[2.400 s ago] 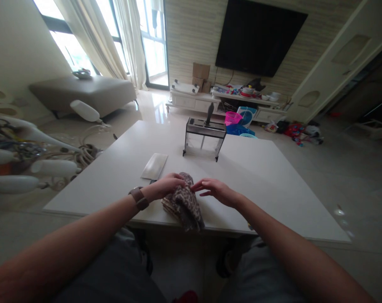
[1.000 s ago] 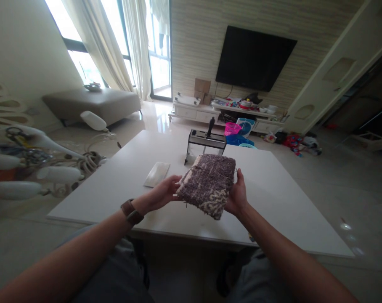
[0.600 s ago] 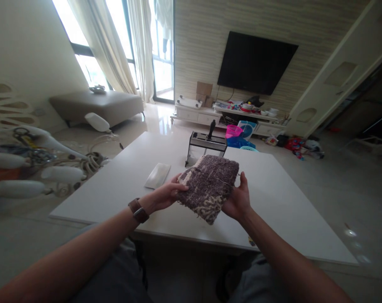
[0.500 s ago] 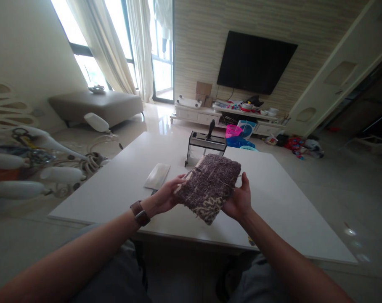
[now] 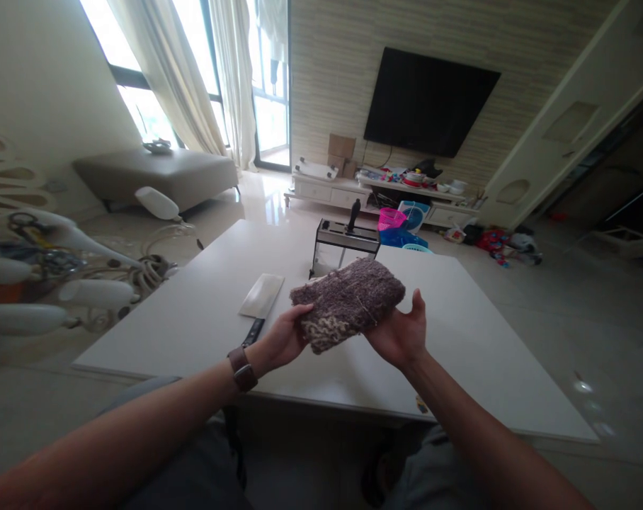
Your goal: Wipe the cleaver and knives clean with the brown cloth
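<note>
No readable text

No word, brand, number or sign can be read. The knife (image 5: pixel 260 297) has pale specks on its handle (image 5: pixel 254 331), too small to tell as letters. A yellow and dark patch (image 5: pixel 421 404) at the near edge of the table (image 5: pixel 486 368) is too small to make out. No lettering can be read on the watch (image 5: pixel 243 372), the TV (image 5: pixel 430 103) or the boxes (image 5: pixel 341 146), nor on the small items (image 5: pixel 417 178) crowding the TV stand (image 5: pixel 315 190).
</note>
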Available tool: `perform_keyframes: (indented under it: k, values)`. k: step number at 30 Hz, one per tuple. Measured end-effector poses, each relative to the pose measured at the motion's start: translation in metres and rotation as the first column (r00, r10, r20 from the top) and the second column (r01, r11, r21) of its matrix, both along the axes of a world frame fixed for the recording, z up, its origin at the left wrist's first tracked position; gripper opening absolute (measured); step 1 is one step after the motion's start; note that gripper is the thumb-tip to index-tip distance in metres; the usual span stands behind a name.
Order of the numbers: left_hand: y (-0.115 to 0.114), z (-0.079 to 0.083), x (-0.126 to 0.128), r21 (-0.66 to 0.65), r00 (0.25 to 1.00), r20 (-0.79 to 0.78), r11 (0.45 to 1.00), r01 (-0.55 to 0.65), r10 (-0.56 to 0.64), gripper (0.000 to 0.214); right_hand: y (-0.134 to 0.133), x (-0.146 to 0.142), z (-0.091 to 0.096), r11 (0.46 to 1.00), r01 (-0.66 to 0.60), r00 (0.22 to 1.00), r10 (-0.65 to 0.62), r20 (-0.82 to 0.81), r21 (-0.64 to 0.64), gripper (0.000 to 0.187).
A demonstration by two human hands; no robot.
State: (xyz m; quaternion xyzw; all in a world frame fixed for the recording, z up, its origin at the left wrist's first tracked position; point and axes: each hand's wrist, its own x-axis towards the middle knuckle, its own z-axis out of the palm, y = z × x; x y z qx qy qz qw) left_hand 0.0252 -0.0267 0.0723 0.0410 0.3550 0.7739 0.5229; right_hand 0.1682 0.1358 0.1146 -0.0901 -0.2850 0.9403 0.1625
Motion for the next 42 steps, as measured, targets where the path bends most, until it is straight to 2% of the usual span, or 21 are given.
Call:
perform_keyframes:
  k: [3,7,9,14,18,20,22,24,26,29,31,33,35,37,39,42]
  values:
    - [-0.003,0.008,-0.009,-0.105,0.999,0.033,0.994,-0.014,0.017,0.031,0.004,0.003,-0.001,0.999,-0.038,0.999,0.037,0.008,0.012,0.075]
    - [-0.011,0.013,-0.018,-0.137,0.999,0.019,0.990,0.028,-0.026,0.032,0.007,0.006,-0.005,0.996,-0.086,0.994,0.087,0.063,-0.013,0.076]
    - [-0.013,0.013,-0.020,-0.150,0.997,0.010,0.986,0.078,-0.077,0.032,0.006,0.006,-0.009,0.993,-0.107,0.986,0.112,0.120,-0.045,0.068]
    - [-0.014,0.013,-0.024,-0.158,0.990,-0.008,0.978,0.137,-0.140,0.033,0.001,0.003,-0.022,0.989,-0.124,0.955,0.140,0.260,-0.077,0.032]
    - [-0.008,0.010,-0.031,-0.204,0.990,-0.062,0.972,0.113,-0.128,0.035,-0.001,-0.001,-0.024,0.977,-0.176,0.942,0.202,0.266,-0.120,0.029]
    - [-0.003,0.004,-0.038,-0.216,0.982,-0.177,0.976,0.028,-0.068,0.037,-0.002,-0.003,-0.022,0.980,-0.153,0.945,0.183,0.271,-0.128,0.031]
    - [0.001,-0.005,-0.049,-0.239,0.924,-0.381,0.961,-0.138,0.038,0.040,-0.001,-0.006,-0.020,0.989,-0.095,0.954,0.123,0.275,-0.115,0.032]
    - [0.006,-0.012,-0.063,-0.282,0.790,-0.607,0.908,-0.312,0.083,0.042,0.001,-0.008,-0.018,0.996,-0.028,0.964,0.050,0.261,-0.091,0.030]
    - [0.013,-0.011,-0.077,-0.257,0.638,-0.767,0.879,-0.402,0.067,0.041,0.005,-0.011,-0.018,0.997,0.036,0.970,-0.019,0.243,-0.068,0.028]
    - [0.037,0.009,-0.095,-0.156,0.414,-0.909,0.886,-0.436,0.043,0.033,0.011,-0.015,-0.018,0.992,0.116,0.966,-0.099,0.240,-0.057,0.028]
    - [0.064,0.032,-0.104,-0.091,0.266,-0.963,0.887,-0.453,0.037,0.029,0.014,-0.017,-0.019,0.986,0.153,0.961,-0.133,0.243,-0.065,0.027]
    - [0.100,0.056,-0.112,-0.066,0.164,-0.986,0.892,-0.447,0.010,0.031,0.015,-0.020,-0.021,0.981,0.180,0.959,-0.158,0.235,-0.075,0.026]
    - [0.138,0.075,-0.119,-0.088,0.132,-0.991,0.884,-0.460,-0.030,0.042,0.016,-0.022,-0.024,0.977,0.200,0.958,-0.179,0.226,-0.078,0.026]
    - [0.173,0.088,-0.125,-0.123,0.114,-0.991,0.867,-0.482,-0.077,0.053,0.016,-0.024,-0.028,0.974,0.215,0.958,-0.197,0.207,-0.066,0.025]
    - [0.202,0.094,-0.130,-0.130,0.108,-0.990,0.862,-0.490,-0.088,0.056,0.016,-0.025,-0.031,0.973,0.225,0.960,-0.213,0.182,-0.052,0.024]
    - [0.228,0.095,-0.135,-0.126,0.097,-0.991,0.855,-0.504,-0.089,0.046,0.016,-0.024,-0.032,0.974,0.222,0.966,-0.213,0.149,-0.047,0.024]
